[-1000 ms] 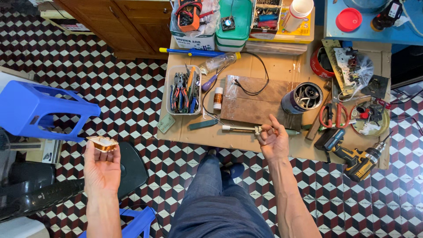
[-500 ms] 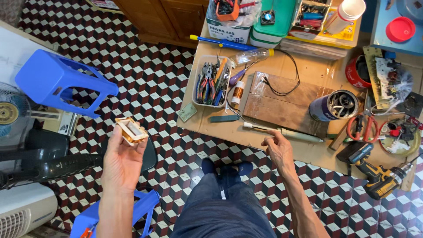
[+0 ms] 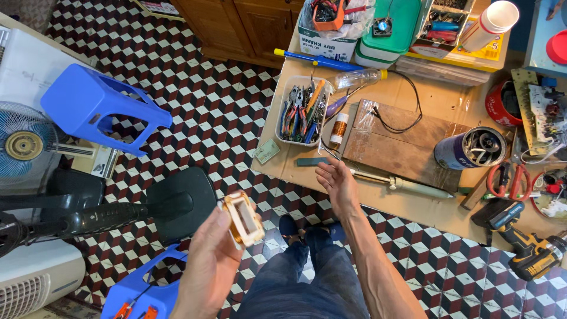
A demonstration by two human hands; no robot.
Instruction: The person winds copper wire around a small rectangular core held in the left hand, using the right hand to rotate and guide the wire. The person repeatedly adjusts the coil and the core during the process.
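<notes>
My left hand (image 3: 209,269) holds up a small rectangular coil bobbin (image 3: 242,217), cream plastic with copper winding, over the patterned tile floor. My right hand (image 3: 336,182) is palm up with fingers apart and nothing in it, hovering at the near edge of the low cardboard-covered work surface (image 3: 407,207). Just beyond its fingers lie a grey soldering iron (image 3: 401,183) and a dark flat bar (image 3: 313,161). My legs in blue jeans (image 3: 301,277) show below.
On the surface: a clear tray of pliers (image 3: 302,110), a wooden board (image 3: 401,142), a blue tin of parts (image 3: 469,149), red scissors (image 3: 511,177), a yellow cordless drill (image 3: 528,248). Left on the floor: blue stools (image 3: 97,109), a black fan base (image 3: 177,201), a fan (image 3: 23,145).
The view has shifted left. My left hand has brought the bobbin closer and turned it. My right hand has drawn back from the soldering iron and turned palm up.
</notes>
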